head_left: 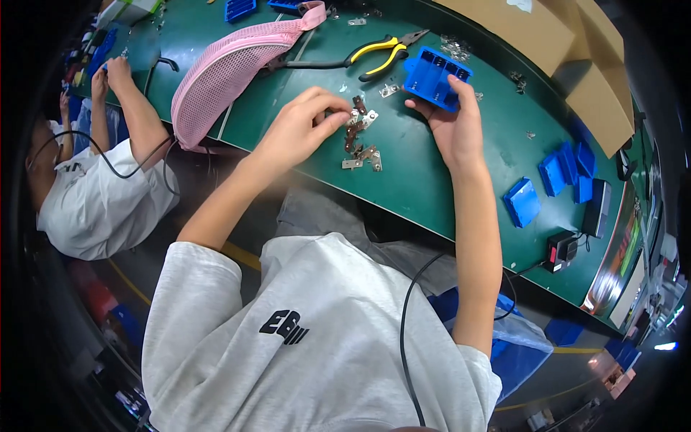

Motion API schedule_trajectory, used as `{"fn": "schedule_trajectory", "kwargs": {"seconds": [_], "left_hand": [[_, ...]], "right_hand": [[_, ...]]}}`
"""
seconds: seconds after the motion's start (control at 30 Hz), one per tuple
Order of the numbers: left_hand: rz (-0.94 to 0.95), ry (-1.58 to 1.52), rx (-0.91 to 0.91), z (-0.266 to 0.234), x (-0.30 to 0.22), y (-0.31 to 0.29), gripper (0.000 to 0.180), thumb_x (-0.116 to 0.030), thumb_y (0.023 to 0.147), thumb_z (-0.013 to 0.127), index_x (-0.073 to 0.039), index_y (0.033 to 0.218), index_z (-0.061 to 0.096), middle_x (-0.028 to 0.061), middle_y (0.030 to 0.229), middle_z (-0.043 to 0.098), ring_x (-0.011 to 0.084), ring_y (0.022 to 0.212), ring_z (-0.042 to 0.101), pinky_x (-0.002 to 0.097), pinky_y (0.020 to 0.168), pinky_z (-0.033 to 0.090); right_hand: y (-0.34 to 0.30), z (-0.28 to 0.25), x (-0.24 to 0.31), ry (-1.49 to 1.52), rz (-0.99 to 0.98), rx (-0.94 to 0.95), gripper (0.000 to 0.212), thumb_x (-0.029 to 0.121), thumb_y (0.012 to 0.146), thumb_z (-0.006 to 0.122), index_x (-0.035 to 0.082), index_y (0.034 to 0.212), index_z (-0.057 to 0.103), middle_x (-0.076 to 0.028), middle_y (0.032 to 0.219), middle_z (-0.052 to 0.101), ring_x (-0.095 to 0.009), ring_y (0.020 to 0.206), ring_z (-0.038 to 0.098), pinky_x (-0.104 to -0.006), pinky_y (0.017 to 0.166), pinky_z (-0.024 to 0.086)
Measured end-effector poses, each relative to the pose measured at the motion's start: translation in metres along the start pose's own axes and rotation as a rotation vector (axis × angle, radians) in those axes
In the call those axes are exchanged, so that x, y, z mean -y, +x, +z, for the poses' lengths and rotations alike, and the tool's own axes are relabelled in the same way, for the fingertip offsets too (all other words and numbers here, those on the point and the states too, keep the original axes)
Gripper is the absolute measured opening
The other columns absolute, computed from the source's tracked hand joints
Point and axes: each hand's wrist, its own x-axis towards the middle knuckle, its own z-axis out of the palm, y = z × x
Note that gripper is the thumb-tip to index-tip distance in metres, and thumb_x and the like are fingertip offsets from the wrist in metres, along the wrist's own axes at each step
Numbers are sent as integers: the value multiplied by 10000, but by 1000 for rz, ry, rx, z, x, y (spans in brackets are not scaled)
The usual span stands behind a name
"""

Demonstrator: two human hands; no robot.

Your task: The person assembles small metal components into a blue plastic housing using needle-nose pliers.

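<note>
While my right hand [455, 137] grips a blue compartmented case [434, 81] above the bench [417, 183], my left hand [302, 126] bunches its fingers beside loose metal clips [353, 134], possibly pinching one, I cannot tell; the case sits rightward, farther out.

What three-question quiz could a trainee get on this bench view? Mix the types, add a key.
1. True or false: the right hand holds a blue plastic case with compartments.
2. Where do the yellow-and-black metal pliers lie relative to the pink mesh pouch?
A) Inside it
B) To its right, on the green tabletop
C) To its left
3. Fill in: the ____ hand is nearest the small silver and brown metal pieces.

Key: 1. True. 2. B. 3. Left.
</note>
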Motion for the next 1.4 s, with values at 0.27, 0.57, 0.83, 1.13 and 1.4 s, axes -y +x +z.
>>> {"fn": "schedule_trajectory", "kwargs": {"seconds": [0.27,0.57,0.83,1.13,1.4], "left_hand": [[181,-108,-127,11,1,-29,143,-77,817,661,-9,939,634,85,958,582,199,824,572,298,716,480],[95,114,-132,21,-11,-30,159,-139,770,683,-71,907,639,48,913,566,230,898,539,339,822,409],[101,42,-86,15,-5,-39,157,-49,792,630,-38,949,622,74,986,568,224,931,530,303,785,435],[176,154,-142,23,-12,-58,171,-29,728,696,-49,881,623,67,1011,579,253,968,512,340,852,408],[260,-280,-142,11,-21,-32,140,23,787,651,-36,902,598,71,947,651,225,863,622,283,712,491]], "right_hand": [[3,0,-1,-22,1,-20,373,285,902,513,-48,1069,505,-167,1027,589,-262,912,612,-415,762,550],[0,4,-5,-108,-6,-1,473,305,896,512,-70,1179,459,-208,1121,569,-320,1001,586,-434,814,520],[-2,0,-6,-113,14,14,458,314,895,517,-53,1165,474,-195,1114,570,-295,991,586,-431,816,521],[-1,8,-6,-97,-4,3,364,284,903,518,-42,1065,502,-155,1018,589,-245,919,613,-412,778,548],[1,4,1,46,38,2,420,299,909,508,-52,1140,483,-178,1055,585,-273,919,616,-427,765,544]]}}
